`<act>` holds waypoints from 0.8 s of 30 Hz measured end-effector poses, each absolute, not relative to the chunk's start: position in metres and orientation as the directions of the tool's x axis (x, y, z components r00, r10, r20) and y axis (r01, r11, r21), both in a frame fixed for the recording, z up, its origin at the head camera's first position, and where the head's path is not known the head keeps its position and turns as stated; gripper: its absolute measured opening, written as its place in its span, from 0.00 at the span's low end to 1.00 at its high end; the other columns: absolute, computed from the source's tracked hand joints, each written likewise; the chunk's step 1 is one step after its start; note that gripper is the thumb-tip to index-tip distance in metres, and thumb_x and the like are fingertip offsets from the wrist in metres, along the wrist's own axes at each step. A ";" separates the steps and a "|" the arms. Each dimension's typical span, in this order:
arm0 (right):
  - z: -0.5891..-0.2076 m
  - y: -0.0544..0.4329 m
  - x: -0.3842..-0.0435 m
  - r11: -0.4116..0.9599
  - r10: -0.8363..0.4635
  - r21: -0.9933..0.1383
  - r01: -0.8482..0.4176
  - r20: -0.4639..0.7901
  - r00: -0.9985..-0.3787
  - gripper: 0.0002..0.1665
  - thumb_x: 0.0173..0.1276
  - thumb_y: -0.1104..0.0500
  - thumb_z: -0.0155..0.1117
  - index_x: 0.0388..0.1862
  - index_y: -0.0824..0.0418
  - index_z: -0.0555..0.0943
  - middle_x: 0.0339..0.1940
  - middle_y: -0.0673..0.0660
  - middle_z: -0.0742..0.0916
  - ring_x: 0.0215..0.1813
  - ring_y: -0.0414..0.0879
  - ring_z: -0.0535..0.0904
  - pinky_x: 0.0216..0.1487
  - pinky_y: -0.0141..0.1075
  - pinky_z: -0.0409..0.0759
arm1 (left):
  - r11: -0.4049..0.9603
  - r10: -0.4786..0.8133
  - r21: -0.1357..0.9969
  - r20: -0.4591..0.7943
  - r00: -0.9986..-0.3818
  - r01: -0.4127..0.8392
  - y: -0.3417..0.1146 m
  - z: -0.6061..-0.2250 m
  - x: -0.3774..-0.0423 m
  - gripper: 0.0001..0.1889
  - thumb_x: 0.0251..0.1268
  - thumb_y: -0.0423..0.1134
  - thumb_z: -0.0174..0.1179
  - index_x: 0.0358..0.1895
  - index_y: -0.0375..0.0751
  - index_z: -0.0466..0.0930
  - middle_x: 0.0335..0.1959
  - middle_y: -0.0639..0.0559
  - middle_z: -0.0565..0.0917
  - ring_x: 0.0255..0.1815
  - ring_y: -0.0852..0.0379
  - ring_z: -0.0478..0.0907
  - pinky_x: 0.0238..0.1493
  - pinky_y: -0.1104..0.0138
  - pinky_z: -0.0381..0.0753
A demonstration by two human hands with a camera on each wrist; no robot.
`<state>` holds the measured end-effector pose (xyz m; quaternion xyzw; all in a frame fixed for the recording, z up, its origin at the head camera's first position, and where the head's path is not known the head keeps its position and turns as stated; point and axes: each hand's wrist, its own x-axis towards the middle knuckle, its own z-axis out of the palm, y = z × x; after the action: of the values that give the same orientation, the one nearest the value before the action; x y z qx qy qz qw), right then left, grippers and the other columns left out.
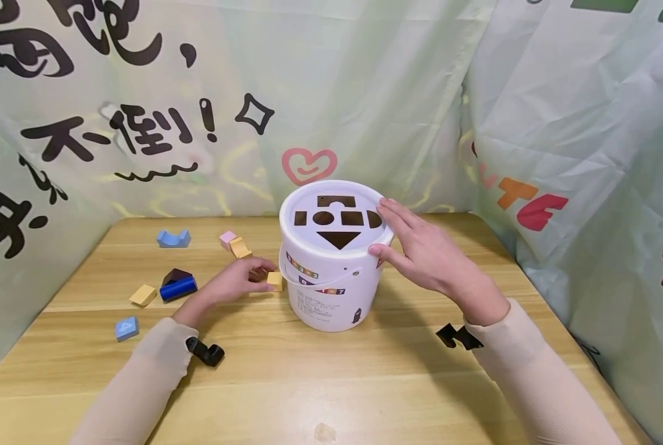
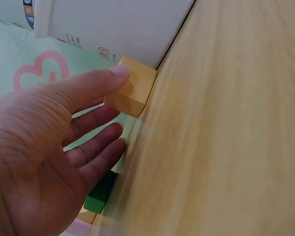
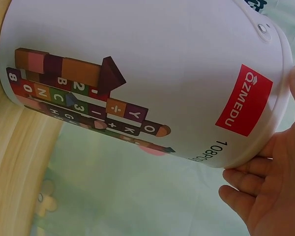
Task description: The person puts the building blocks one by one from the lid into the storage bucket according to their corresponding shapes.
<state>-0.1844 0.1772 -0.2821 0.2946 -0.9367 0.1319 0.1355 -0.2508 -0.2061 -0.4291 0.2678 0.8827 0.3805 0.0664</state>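
A white lidded bucket stands upright on the table, with several shaped holes in its lid. Close against its lower left side is a small yellow block. My left hand pinches this block, the thumb on its near face and the index finger partly hidden behind it; the other fingers are loosely bent. On the lid's right rim rests my right hand, fingers extended over the edge and thumb at the front. In the right wrist view, the bucket's red label faces the right hand.
Left of the bucket lie a light blue arch block, a pink block, a yellow arch block, a blue cylinder, a yellow block and a blue block. A green block shows beyond the left fingers. Printed cloth hangs behind.
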 end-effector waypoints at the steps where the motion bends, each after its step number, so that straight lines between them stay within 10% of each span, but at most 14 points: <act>1: -0.282 0.177 -0.184 0.792 -0.514 -0.169 -0.586 0.331 -0.791 0.46 0.71 0.34 0.53 0.78 0.60 0.58 0.78 0.57 0.60 0.76 0.54 0.57 0.69 0.55 0.63 | 0.566 0.523 0.706 0.090 -0.848 0.424 -0.205 -0.429 -0.250 0.24 0.62 0.45 0.69 0.58 0.38 0.78 0.53 0.45 0.81 0.50 0.50 0.79 0.54 0.52 0.78; 24: -0.283 0.179 -0.184 0.786 -0.517 -0.185 -0.589 0.325 -0.792 0.47 0.71 0.32 0.51 0.78 0.59 0.57 0.79 0.56 0.59 0.77 0.53 0.56 0.69 0.54 0.62 | 0.533 0.397 0.748 0.193 -0.897 0.397 -0.228 -0.388 -0.244 0.20 0.64 0.43 0.67 0.55 0.36 0.80 0.50 0.41 0.80 0.49 0.47 0.79 0.55 0.53 0.79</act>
<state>-0.1838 0.1789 -0.2827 0.2954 -0.9361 0.1399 0.1296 -0.2441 -0.2277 -0.3885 0.2268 0.8754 0.4270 0.0001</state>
